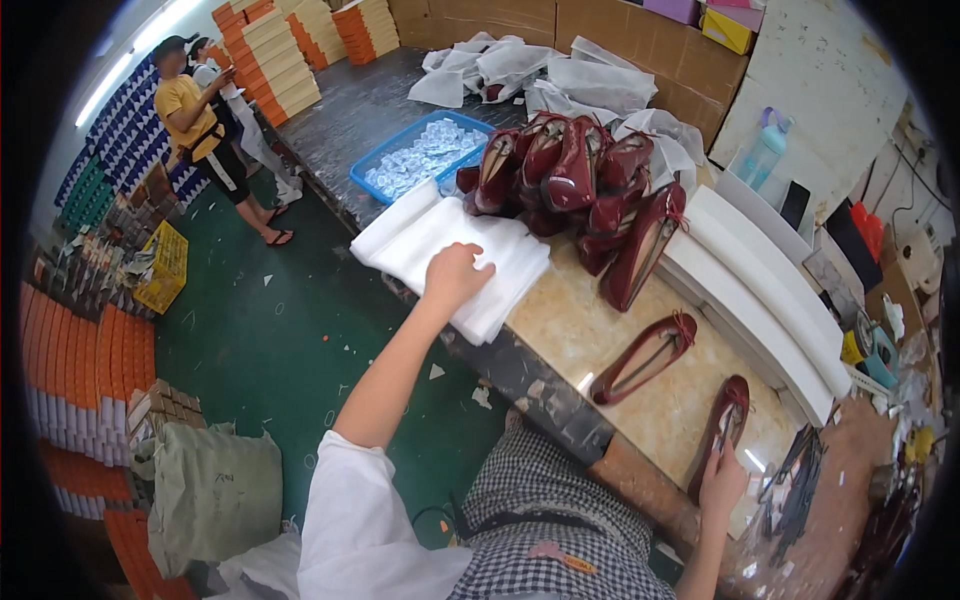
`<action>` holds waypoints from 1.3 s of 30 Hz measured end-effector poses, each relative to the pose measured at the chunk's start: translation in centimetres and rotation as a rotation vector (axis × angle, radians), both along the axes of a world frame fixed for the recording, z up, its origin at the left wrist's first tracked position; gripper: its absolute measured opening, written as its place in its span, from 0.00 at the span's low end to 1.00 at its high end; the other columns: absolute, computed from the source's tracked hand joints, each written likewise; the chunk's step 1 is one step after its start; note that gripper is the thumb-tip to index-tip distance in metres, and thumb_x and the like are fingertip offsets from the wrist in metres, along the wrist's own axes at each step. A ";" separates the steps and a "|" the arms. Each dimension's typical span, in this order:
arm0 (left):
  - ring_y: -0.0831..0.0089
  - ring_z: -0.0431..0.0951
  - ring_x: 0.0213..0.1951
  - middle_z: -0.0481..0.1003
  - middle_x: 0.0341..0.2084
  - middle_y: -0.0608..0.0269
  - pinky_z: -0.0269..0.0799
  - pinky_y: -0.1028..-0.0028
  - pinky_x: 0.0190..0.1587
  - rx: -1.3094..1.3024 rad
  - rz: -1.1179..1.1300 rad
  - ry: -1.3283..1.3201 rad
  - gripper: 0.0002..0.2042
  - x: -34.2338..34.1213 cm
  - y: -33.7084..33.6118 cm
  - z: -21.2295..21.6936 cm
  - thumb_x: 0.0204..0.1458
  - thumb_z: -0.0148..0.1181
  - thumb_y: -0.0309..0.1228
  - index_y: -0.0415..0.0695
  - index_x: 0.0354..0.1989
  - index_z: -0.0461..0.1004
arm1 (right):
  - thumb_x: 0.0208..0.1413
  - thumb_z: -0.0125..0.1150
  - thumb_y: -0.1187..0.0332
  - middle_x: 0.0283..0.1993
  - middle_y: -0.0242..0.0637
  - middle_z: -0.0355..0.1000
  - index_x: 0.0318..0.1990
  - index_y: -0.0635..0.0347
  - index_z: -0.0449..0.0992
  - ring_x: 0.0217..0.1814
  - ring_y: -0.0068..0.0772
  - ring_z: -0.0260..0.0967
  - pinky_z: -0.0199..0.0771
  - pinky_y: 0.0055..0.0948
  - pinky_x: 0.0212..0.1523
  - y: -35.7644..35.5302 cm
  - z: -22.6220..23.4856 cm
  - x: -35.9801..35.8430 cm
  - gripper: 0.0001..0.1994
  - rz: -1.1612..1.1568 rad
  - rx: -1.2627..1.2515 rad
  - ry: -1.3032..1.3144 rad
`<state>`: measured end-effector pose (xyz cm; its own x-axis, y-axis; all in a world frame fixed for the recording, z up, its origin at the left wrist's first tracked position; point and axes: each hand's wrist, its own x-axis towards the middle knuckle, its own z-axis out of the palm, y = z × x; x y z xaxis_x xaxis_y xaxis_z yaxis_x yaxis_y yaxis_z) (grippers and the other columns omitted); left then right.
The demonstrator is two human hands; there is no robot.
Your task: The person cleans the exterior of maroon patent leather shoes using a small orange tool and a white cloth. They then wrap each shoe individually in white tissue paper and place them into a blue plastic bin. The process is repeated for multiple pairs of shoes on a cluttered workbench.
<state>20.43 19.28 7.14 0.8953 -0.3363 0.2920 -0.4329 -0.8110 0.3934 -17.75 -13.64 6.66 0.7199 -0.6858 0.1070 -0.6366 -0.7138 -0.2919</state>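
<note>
My left hand (460, 274) rests over a stack of thin white wrapping sheets (400, 228) at the table's near left edge. Its thumb and fingers are apart, and no sheet is lifted. At the lower right my right hand (722, 483) is closed around the heel end of a dark red ballet flat (728, 412) with a small bow, lying on the marble-patterned surface (640, 440). A second red flat (648, 358) lies to its left, untouched. Beyond them several more red flats (572, 168) are heaped together.
A blue tray (365, 172) of small clear packets stands behind the sheets. White-wrapped items (600, 88) lie at the back. Long white rolls (770, 290) border the right side, near black strips (797, 490). Two people (195, 115) stand at far left; a sack (215, 490) sits on the floor.
</note>
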 end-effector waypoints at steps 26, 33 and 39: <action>0.61 0.79 0.28 0.73 0.28 0.52 0.77 0.67 0.27 0.490 0.011 0.195 0.08 5.1 -4.4 -2.0 0.49 0.51 0.24 0.40 0.38 0.66 | 0.55 0.53 0.71 0.37 0.50 0.72 0.54 0.58 0.69 0.33 0.45 0.71 0.71 0.38 0.32 0.6 1.7 5.8 0.18 0.171 0.197 -0.101; 0.55 0.78 0.27 0.74 0.26 0.50 0.74 0.61 0.29 0.377 -0.237 0.221 0.09 7.1 -1.1 -1.9 0.47 0.51 0.27 0.38 0.37 0.67 | 0.57 0.51 0.74 0.41 0.45 0.73 0.49 0.63 0.73 0.37 0.38 0.72 0.71 0.29 0.40 5.3 7.1 9.4 0.13 -0.106 0.400 -0.277; 0.51 0.78 0.30 0.75 0.30 0.44 0.74 0.60 0.34 0.215 -0.522 0.450 0.11 11.4 1.5 2.1 0.45 0.51 0.27 0.36 0.36 0.70 | 0.53 0.57 0.75 0.44 0.44 0.73 0.51 0.61 0.73 0.31 0.29 0.70 0.71 0.23 0.34 18.7 12.5 21.6 0.16 0.083 0.510 -0.282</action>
<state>31.82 20.83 9.21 0.6201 -0.7616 -0.1883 -0.6186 -0.6223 0.4797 3.88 5.07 19.19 0.7652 -0.6433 -0.0260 -0.4321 -0.4831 -0.7615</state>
